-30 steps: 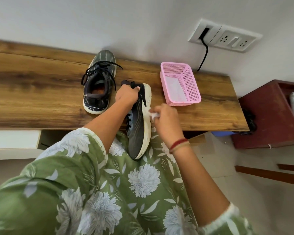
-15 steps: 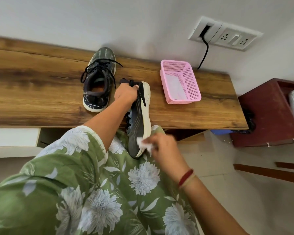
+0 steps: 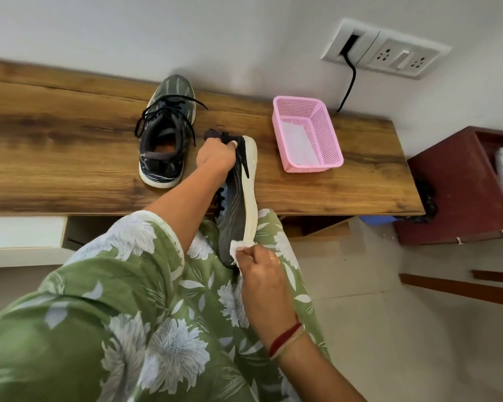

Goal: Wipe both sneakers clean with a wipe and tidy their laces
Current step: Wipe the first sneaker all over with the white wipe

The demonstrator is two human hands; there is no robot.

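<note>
The right hand (image 3: 259, 268) pinches the wipe (image 3: 236, 247) in curled fingers (image 3: 249, 253) at the toe-end sole of the first sneaker (image 3: 234, 210), whose heel the left hand (image 3: 215, 156) grips over the bench (image 3: 55, 146), while the second sneaker (image 3: 164, 140) stands beyond, laces (image 3: 157, 111) loose, apparently unwiped.

We've got a wooden counter (image 3: 55, 146) along a white wall (image 3: 186, 30), socket panel (image 3: 401, 55) at 1 o'clock, maroon cabinet (image 3: 453, 192) at 3, tiled floor (image 3: 389, 329) at 5.

Two sneakers (image 3: 166, 140) (image 3: 238, 204), two hands (image 3: 215, 156) (image 3: 259, 266), one held wipe (image 3: 238, 246), one pink basket (image 3: 314, 167), one bench (image 3: 55, 146).
</note>
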